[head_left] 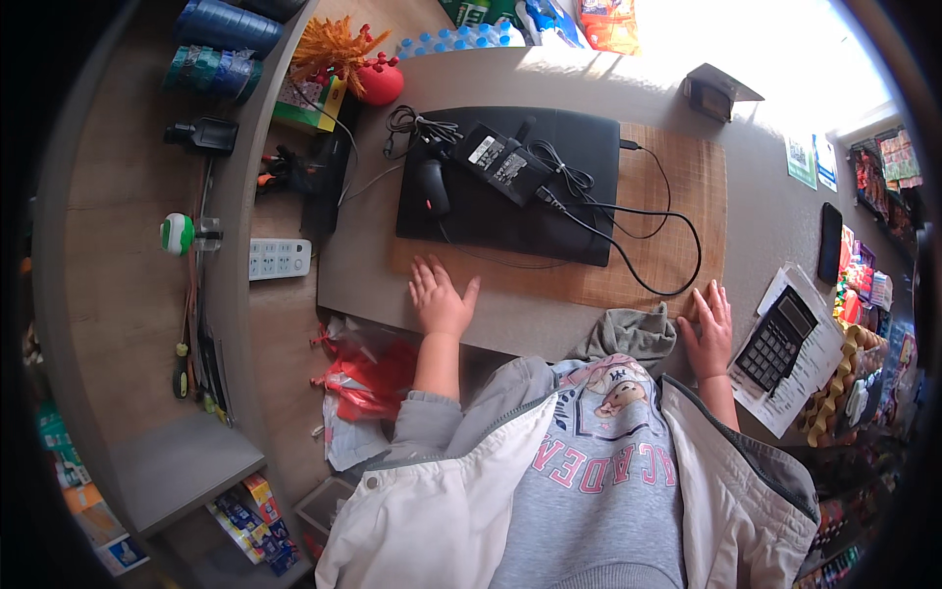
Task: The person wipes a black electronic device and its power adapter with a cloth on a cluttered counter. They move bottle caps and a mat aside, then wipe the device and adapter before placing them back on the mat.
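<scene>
My left hand (443,298) rests palm down on the grey counter (353,272), fingers spread, its tips by the left edge of a brown bamboo mat (662,199). Flat on the counter too, my right hand (708,327) lies beside the mat's near right corner, close to a crumpled grey cloth (633,335). Neither hand holds anything. Partly on the mat sits a closed black laptop (515,228). On its lid are a black power adapter (500,162) with coiled cables and a black computer mouse (432,188). A black cord (695,243) loops over the mat.
At right, a black calculator (776,339) lies on papers (795,397), near a smartphone (830,243). A white power strip (280,259) is at left, above red plastic bags (375,379). A red vase (381,81) and bottled water (460,40) stand at the back.
</scene>
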Motion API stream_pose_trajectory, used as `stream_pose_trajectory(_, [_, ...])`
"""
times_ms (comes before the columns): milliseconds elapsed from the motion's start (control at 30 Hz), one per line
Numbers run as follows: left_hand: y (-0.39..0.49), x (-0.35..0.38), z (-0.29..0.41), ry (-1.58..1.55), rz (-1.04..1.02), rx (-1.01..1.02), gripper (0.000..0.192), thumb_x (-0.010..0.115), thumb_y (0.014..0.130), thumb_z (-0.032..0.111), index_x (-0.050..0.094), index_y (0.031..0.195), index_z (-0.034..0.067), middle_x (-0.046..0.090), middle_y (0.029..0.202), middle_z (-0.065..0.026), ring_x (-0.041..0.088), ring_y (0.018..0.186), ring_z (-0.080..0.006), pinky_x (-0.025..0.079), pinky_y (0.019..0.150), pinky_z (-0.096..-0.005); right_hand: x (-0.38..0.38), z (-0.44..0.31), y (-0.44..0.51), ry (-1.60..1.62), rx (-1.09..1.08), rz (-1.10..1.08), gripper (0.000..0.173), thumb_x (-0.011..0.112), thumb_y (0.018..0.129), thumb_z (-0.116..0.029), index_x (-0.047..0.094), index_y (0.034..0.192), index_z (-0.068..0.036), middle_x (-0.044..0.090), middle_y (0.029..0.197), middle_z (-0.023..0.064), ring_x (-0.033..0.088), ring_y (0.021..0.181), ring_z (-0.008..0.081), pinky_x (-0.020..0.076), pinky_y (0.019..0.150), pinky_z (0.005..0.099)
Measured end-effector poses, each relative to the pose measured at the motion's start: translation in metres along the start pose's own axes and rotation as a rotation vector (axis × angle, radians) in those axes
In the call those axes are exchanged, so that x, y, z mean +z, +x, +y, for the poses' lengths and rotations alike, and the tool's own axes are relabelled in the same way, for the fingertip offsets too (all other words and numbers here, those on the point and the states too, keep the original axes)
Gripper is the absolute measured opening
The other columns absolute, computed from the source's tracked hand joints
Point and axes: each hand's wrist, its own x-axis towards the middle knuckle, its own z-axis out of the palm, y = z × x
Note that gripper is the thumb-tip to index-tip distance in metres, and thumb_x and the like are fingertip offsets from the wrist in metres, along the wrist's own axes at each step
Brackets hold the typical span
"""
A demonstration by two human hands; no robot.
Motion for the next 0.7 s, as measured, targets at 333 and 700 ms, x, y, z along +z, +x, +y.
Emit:
stream_pose_trajectory(333, [0.019,0.005,-0.006,-0.011,0.043,0.018,0.098,0.054,0.092,0.064,0.025,0.156,-0.004,0.018,0.163,-0.0305,0.017,0.153,-0.0416,0.017,0.123,-0.0507,0.003,-0.012,0.019,0.045,0.008,-0.016,0.058,0.077,0.085,-0.027,0.06,0.139,-0.016,0.043,0.157,0.0148,0.037,0.146,0.0355,0.0284,0.12,0.0514])
stream_pose_trajectory(700, [0.03,0.005,-0.004,0.066,0.022,-0.029,0.098,0.051,0.093,0.066,0.024,0.157,-0.003,0.022,0.162,-0.0294,0.02,0.152,-0.0393,0.018,0.123,-0.05,-0.002,-0.023,0.027,-0.183,0.048,-0.03,0.056,0.071,0.088,-0.039,0.061,0.139,-0.019,0.043,0.157,0.0129,0.04,0.145,0.0341,0.0263,0.119,0.0543])
